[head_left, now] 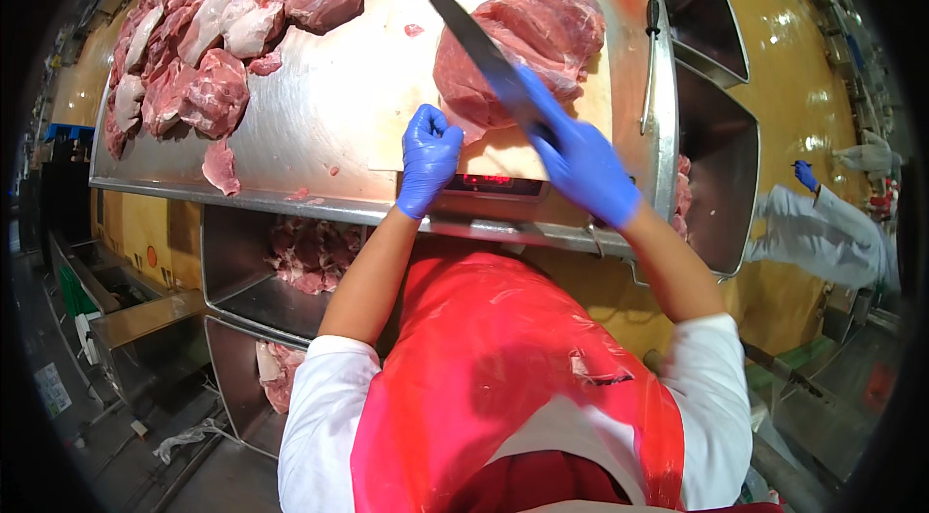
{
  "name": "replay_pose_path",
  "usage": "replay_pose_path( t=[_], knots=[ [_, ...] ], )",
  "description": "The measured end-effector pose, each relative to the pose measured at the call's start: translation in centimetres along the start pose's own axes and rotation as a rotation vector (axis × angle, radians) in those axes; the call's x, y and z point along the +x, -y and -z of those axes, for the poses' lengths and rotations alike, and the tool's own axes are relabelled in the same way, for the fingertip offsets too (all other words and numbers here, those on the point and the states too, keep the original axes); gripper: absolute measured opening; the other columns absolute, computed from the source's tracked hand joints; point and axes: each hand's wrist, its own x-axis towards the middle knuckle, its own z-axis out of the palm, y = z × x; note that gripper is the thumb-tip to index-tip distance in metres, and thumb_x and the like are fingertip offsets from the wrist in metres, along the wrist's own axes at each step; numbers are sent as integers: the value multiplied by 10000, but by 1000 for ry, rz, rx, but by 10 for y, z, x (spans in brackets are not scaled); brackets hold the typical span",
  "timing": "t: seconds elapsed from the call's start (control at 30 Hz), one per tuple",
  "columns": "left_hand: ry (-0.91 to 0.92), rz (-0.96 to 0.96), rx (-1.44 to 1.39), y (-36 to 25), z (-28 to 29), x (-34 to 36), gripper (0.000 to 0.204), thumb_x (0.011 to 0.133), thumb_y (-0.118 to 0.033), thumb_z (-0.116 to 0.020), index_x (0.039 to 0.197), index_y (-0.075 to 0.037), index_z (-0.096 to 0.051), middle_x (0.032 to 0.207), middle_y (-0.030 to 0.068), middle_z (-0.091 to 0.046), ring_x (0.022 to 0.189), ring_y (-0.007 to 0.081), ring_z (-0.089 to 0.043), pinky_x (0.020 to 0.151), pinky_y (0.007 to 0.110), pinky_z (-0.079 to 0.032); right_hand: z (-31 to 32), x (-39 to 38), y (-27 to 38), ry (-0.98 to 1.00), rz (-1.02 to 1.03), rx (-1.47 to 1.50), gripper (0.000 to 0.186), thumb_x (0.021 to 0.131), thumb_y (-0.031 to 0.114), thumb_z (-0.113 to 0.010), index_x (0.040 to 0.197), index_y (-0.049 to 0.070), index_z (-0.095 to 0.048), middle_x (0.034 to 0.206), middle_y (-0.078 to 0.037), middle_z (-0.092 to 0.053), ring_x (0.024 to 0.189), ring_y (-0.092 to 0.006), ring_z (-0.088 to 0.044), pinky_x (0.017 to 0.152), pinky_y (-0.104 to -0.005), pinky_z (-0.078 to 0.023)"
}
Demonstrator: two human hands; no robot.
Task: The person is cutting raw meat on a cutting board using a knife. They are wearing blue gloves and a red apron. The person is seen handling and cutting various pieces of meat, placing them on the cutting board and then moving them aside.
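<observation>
knife [471, 37] in right hand [586, 170], over raw meat [552, 17]

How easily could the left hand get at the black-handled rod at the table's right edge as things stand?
Probably not easily: the right hand, gripping the knife, and part of the large piece of meat lie between the left hand and the rod.

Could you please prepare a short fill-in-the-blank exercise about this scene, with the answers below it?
1. The person's right hand holds a ____.
2. The gloves are ____ in colour.
3. On the table, the large piece of meat lies to the ____ of the meat pile.
4. The person's apron is ____ in colour.

Missing words: knife; blue; right; red.
</observation>
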Motion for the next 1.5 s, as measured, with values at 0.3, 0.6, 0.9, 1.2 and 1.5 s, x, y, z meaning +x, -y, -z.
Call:
replay_pose_path(
  t=[0.3,0.6,0.9,1.2,1.5],
  knots=[
    [-67,-177,308,4,-1,8,181,730,18,-572,693,-18,-398,638,99,-389,563,191,-372,543,345,-377,-32,-23,-19,246,-91,-427,871,820,22,-557,1554,356,-228,766,-226,-631,628,-408,-619,585,-502,-505],
    [-19,11,394,-3,99,55,137,764,-49,-600,713,-35,-473,599,32,-450,595,96,-387,559,310,-411,48,-76,28,250,-74,-374,836,826,-7,-522,1560,275,-239,833,-245,-652,682,-421,-633,630,-526,-520],
    [311,-810,630,-149,70,125,418,788,-199,-731,1140,2,-627,1078,174,-639,1028,325,-626,920,385,-482,-66,74,28,-161,-169,-166,649,882,86,-496,1507,119,-324,843,-298,-640,742,-461,-627,694,-551,-495],
    [1239,-499,1345,-106,-86,148,768,795,-743,-526,1460,-365,-461,1556,84,-369,1460,504,-74,1105,738,-159,-68,27,24,76,-222,-350,651,843,65,-549,1469,102,-375,826,-255,-658,738,-421,-651,667,-525,-524],
    [1060,-331,500,-109,-40,167,538,973,-445,-496,1439,-176,-500,1498,120,-436,1441,354,-275,1171,520,-221,10,-82,22,365,-152,-704,894,803,40,-595,1569,291,-210,744,-153,-591,602,-359,-606,581,-469,-525]
  ],
)
